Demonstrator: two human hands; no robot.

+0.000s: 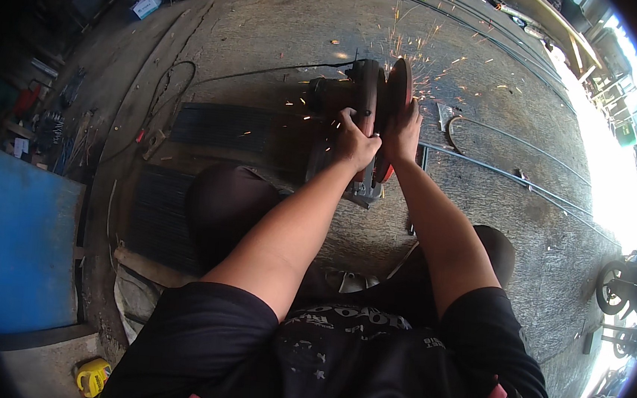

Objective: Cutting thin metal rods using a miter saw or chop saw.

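A cut-off saw point(369, 102) with a dark motor and a red round wheel guard point(399, 86) stands on the ground before me. Orange sparks fly up and out around it. My left hand point(356, 146) is closed round the saw's handle. My right hand point(403, 136) grips the red guard's near right side, its fingers stretched up along it; part of the grip is hidden. Long thin metal bars point(515, 177) run in from the right toward the saw's base. The cutting point is hidden behind the guard and my hands.
Bundles of dark rods point(227, 126) lie left of the saw. A black cable point(269, 69) trails left across the ground. At far left stands a blue panel point(23, 239), with a yellow tape measure point(93, 377) below it. Motorcycle wheels point(614, 288) show at the right edge.
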